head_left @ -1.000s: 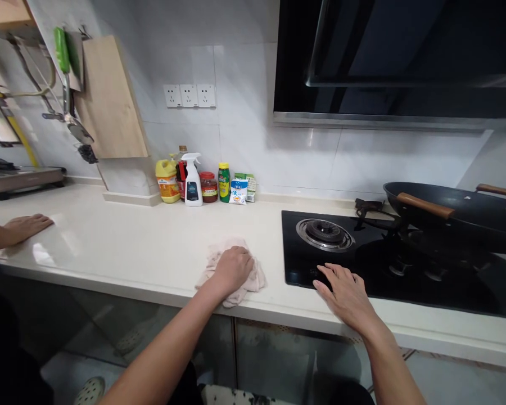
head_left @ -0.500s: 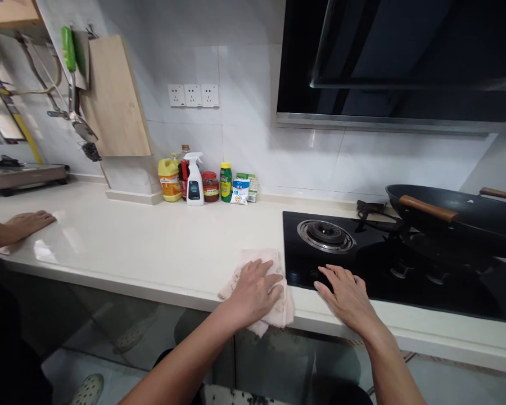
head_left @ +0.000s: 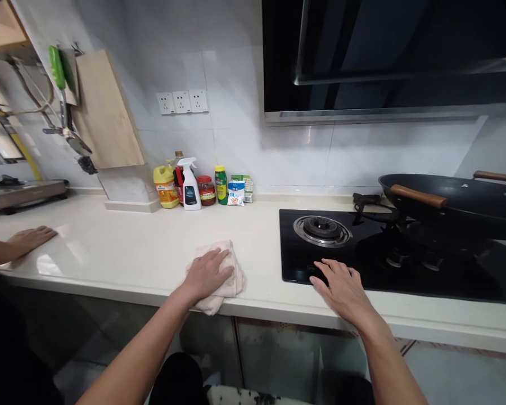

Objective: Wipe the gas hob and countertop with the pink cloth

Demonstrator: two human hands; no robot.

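While the left hand (head_left: 208, 274) lies flat on a pale pink cloth (head_left: 235, 275), thumb held apart from the fingers, I see the fabric spread beneath that palm on the white counter (head_left: 152, 242), one end lapping over the front edge. To the right of this grip, the right hand (head_left: 339, 286) has loosely spread fingers and holds nothing, at the near edge of the black cooktop (head_left: 293, 257). Beyond the cloth stands a white spray bottle (head_left: 191, 188); well to its left lies another person's hand (head_left: 34, 239).
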